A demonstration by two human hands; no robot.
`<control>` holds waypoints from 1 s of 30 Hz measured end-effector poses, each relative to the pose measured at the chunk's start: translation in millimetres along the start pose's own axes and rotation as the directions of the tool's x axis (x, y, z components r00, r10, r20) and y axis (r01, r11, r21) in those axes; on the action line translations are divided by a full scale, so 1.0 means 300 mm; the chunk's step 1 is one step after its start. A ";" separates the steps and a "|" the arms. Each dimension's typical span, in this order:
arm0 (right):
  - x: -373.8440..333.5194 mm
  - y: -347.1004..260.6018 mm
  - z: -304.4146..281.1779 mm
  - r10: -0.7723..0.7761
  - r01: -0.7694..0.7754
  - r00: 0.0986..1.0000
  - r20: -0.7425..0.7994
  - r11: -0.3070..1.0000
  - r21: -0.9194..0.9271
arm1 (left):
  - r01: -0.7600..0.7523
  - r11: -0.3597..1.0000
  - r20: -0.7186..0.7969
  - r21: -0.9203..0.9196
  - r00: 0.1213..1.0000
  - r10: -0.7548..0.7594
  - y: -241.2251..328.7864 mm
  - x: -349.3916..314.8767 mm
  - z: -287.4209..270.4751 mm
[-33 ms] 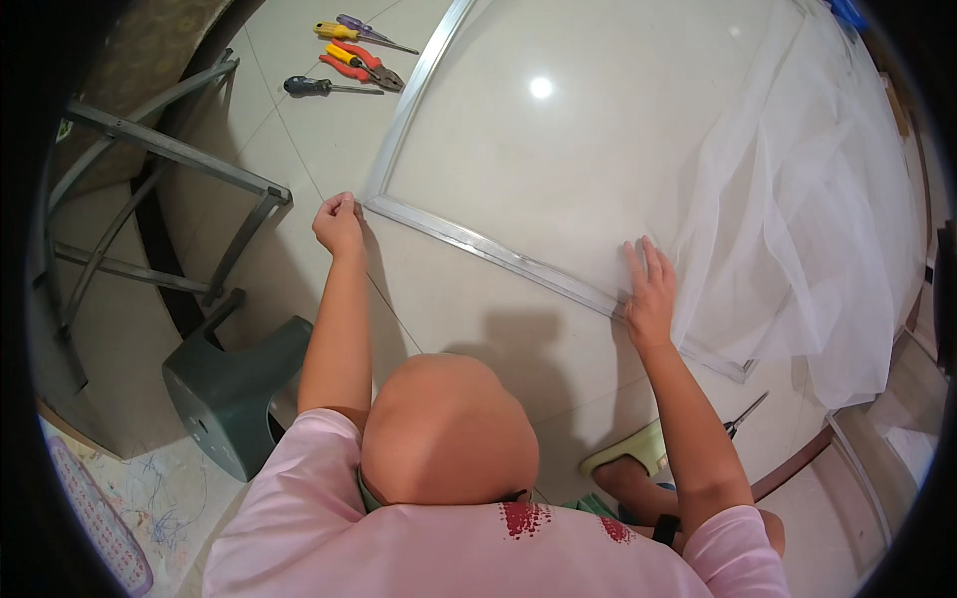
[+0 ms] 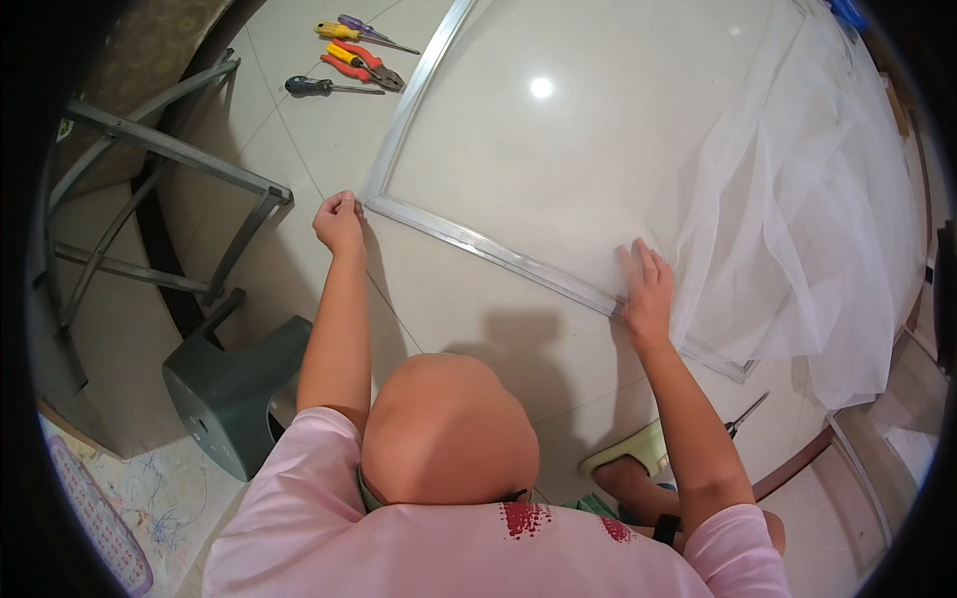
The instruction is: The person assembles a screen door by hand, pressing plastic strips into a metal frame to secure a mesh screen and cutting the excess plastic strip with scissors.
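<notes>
On the floor in front of me lies a silver metal screen frame (image 2: 459, 235), its near corner to the left. White sheer mesh (image 2: 797, 249) is gathered in loose folds over its right side. Just outside the left corner, my left hand (image 2: 339, 224) is closed in a pinch; whatever it holds, if anything, is too small to make out. My right hand (image 2: 650, 299) rests over the near rail, fingers stretched out and spread, beside the mesh folds.
Beyond the left corner lie pliers with red handles (image 2: 349, 62), a yellow-handled screwdriver (image 2: 339, 31) and a black-handled screwdriver (image 2: 309, 87). At left stand a metal folding frame (image 2: 169, 145) and a dark green plastic stool (image 2: 224, 389). Another pointed tool (image 2: 748, 414) lies near my right forearm.
The fingers of my right hand have shifted very slightly. My left hand, the frame and the mesh look the same.
</notes>
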State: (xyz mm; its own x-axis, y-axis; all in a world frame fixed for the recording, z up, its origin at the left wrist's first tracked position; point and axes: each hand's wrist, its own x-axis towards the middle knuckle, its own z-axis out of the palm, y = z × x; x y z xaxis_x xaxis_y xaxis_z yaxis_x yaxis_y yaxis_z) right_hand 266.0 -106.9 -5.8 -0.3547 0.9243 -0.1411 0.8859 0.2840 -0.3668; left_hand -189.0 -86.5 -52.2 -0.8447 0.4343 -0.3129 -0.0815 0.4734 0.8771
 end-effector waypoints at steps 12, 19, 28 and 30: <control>-0.076 -0.015 0.007 -0.014 0.028 0.974 0.224 0.998 -0.062 | 0.075 0.997 0.026 0.002 0.997 -0.075 -0.025 0.025 -0.004; -0.086 -0.018 0.018 -0.006 0.024 0.977 0.214 0.996 -0.082 | 0.124 0.992 0.023 -0.005 0.992 -0.124 0.007 -0.015 -0.028; -0.098 0.038 0.013 0.034 -0.019 0.979 0.203 0.997 -0.076 | 0.075 0.991 0.018 0.108 0.997 -0.078 0.018 -0.050 -0.005; -0.096 0.038 0.015 0.030 -0.016 0.981 0.191 0.997 -0.074 | 0.026 0.975 -0.019 0.220 1.000 -0.023 0.015 -0.050 0.000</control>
State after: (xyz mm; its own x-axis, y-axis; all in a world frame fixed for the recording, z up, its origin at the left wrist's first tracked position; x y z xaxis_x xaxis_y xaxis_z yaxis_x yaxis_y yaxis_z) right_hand 285.1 -131.4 -10.2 -0.3784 0.8665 -0.3256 0.9113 0.2871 -0.2950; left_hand -176.6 -90.9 -43.6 -0.8527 0.4085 -0.3256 0.0146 0.6416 0.7669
